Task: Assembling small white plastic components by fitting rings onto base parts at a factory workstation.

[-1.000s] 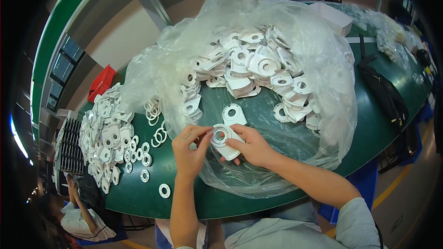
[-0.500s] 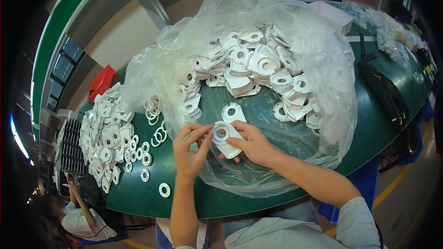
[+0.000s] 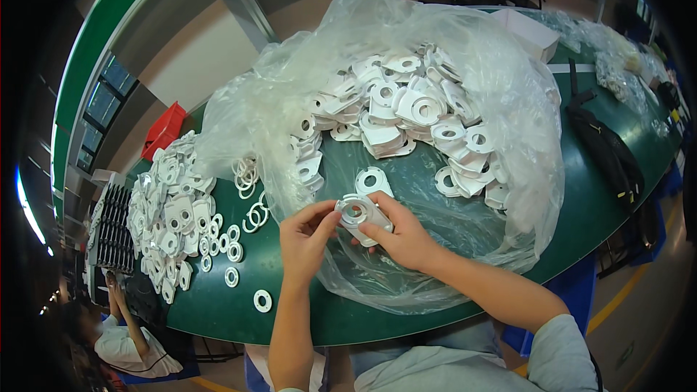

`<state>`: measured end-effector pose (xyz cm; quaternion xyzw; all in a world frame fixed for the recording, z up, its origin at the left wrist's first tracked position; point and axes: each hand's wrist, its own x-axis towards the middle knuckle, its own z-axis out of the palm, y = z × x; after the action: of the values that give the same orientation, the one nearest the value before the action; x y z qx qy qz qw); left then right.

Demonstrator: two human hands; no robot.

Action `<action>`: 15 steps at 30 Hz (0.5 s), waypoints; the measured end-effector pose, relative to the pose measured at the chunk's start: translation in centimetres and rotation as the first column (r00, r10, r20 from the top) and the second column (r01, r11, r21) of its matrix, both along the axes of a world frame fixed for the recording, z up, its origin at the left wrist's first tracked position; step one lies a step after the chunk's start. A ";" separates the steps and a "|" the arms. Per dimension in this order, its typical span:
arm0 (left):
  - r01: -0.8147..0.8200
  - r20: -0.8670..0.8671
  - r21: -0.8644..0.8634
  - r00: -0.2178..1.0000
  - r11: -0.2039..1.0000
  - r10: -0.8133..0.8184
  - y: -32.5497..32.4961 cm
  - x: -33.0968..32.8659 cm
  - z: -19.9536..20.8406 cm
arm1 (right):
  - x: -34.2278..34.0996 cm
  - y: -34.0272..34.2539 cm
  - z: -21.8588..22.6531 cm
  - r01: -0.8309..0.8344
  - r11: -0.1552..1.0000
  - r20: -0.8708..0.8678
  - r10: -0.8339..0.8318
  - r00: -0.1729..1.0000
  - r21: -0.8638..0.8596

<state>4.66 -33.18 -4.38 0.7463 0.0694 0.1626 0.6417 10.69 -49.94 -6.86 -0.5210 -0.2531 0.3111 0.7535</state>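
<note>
Both hands meet over the near part of a clear plastic bag spread on a green table. My right hand grips a white flat plastic part with a round hole. My left hand pinches the same part at its left edge, fingertips by the ring around the hole. Just beyond the held piece, another white part lies on the bag. A heap of the same white parts fills the bag farther back.
To the left lie a pile of white parts and several loose white rings, one ring near the table's front edge. A red bin stands at far left. A black strap lies at right. Another person sits low left.
Both hands and the held white part have stayed almost in place; the fingers have only shifted slightly on it.
</note>
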 end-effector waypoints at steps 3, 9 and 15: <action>0.006 -0.004 -0.023 1.000 1.000 -0.006 0.1 0.1 -0.3 | -0.2 -0.1 0.3 0.044 0.997 0.085 -0.038 0.996 -0.063; 0.034 0.014 -0.055 0.999 0.998 -0.034 -0.2 0.2 -0.8 | 0.3 0.0 -0.4 0.063 0.996 0.091 -0.057 0.994 -0.066; 0.045 0.031 -0.021 0.999 0.999 -0.045 -0.3 0.0 -0.7 | 0.3 -0.2 0.0 0.099 0.992 0.129 -0.089 0.988 -0.078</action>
<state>4.69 -33.52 -5.05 0.7381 0.0446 0.1587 0.6543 11.00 -50.11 -6.82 -0.5822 -0.2618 0.2522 0.7273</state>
